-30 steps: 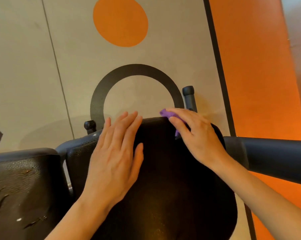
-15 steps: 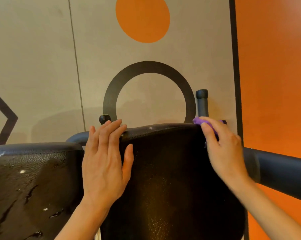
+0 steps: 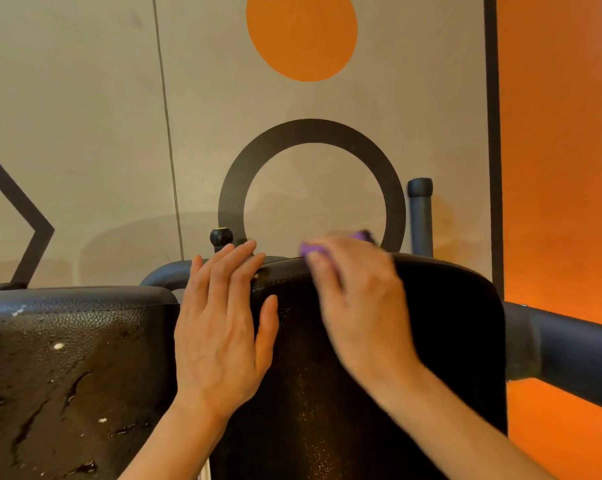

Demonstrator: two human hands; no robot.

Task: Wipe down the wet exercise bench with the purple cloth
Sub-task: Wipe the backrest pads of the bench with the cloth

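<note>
The floor [image 3: 85,116] is showing as smooth beige sheeting with an orange band down the right side, a solid orange disc [image 3: 301,32] and a flat black ring [image 3: 311,133] printed on it.

The exercise bench is presenting two padded black sections. The centre pad [image 3: 448,323], the surface you are working on, is lying under both your hands; its vinyl is finely pebbled and speckled with small droplets. The left pad [image 3: 67,358] is sitting just beside it, coarser in grain, with wet streaks and pale flecks showing. A round, matt dark-grey tube [image 3: 569,355] is running off to the right from behind the centre pad, an upright capped post [image 3: 420,216] is standing beyond its far right corner, and a small black knob [image 3: 221,237] is showing beyond its far left corner.

Your left hand [image 3: 220,327] is lying flat on the left part of the centre pad, fingers straight and close together, thumb angled out, fingertips reaching the far edge.

Your right hand [image 3: 358,303] is appearing motion-blurred on the pad's far edge, pressing the purple cloth [image 3: 310,249] beneath it. The fingers are lying over the cloth; I cannot tell whether they are curling round it. Only crumpled purple scraps are showing past the fingertips.
</note>
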